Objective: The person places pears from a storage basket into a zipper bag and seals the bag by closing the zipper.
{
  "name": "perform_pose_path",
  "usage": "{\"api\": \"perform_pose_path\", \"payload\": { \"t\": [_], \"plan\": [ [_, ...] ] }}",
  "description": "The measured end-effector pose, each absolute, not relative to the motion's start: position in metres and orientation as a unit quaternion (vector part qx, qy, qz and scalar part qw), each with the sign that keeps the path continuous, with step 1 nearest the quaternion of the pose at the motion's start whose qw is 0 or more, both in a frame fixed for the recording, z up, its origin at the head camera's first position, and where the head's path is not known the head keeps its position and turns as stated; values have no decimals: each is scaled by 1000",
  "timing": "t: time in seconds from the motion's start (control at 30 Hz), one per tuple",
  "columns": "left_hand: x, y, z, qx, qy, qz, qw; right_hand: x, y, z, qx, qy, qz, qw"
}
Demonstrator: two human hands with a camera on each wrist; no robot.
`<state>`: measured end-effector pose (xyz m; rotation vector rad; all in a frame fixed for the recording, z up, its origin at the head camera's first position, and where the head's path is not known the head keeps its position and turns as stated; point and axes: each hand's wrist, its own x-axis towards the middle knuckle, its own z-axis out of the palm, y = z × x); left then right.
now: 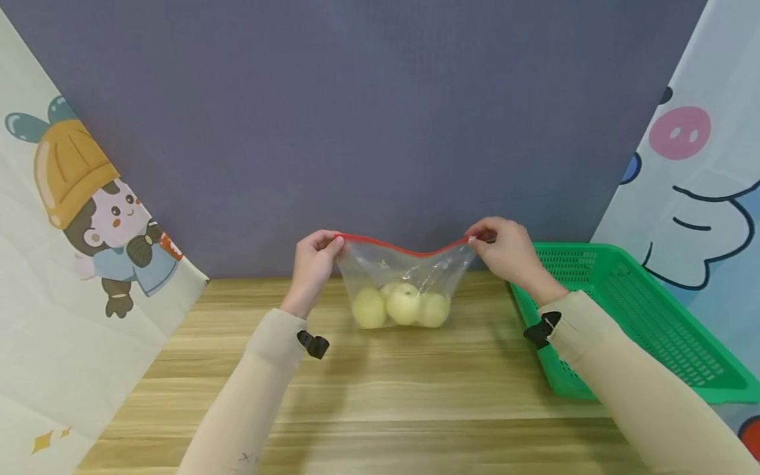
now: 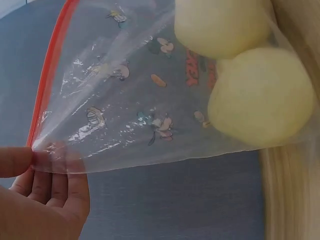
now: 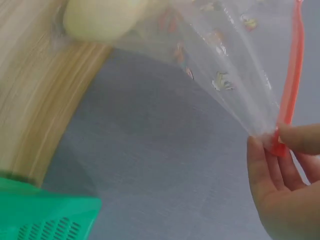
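While the left hand [image 1: 313, 258] and right hand [image 1: 505, 251] each pinch a top corner of the zip bag [image 1: 404, 280], it stands on the tabletop [image 1: 380, 396] holding pale apples [image 1: 402, 305]; sealing the red strip [image 1: 404, 248] seems in hand, calling for pressing along it.

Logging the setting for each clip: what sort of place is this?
Probably a staged recording corner indoors, not a real kitchen: a wooden table against a plain grey backdrop, with cartoon-print curtains at both sides.
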<state>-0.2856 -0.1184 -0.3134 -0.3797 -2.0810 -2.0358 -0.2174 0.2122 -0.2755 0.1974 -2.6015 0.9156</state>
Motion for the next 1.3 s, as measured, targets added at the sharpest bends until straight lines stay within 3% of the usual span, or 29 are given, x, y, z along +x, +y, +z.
{"api": "perform_pose_path", "payload": {
  "t": [0.27, 0.6, 0.9, 1.3],
  "plan": [
    [-286, -126, -322, -124, -707, -692, 74, -213, 216, -285, 87, -926, 326, 168],
    [-252, -158, -348, -203, -742, -639, 4, -178, 217, -304, 181, -916, 342, 107],
    [-231, -175, -376, -282, -769, -571, -64, -156, 201, -335, 267, -907, 315, 84],
    [-205, -174, -398, -390, -804, -425, -143, -126, 190, -368, 308, -908, 281, -26]
  ]
}}
